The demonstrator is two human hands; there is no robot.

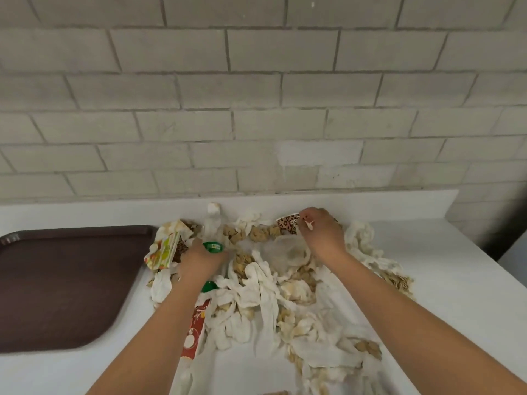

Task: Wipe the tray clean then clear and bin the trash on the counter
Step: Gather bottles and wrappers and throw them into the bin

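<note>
A dark brown tray lies bare on the white counter at the left. Right of it spreads a heap of crumpled, stained white and brown paper towels. My left hand rests in the heap's left side, closed around a green-capped bottle. My right hand reaches to the far side of the heap, its fingers pinched on a leopard-print paper cup. A yellow-green wrapper lies by the tray's corner. A red carton lies partly under my left forearm.
A grey block wall rises directly behind the counter. The counter ends at the right, with a dark gap beyond. A second green cap sits under my left wrist. A clear plastic lid lies amid the towels.
</note>
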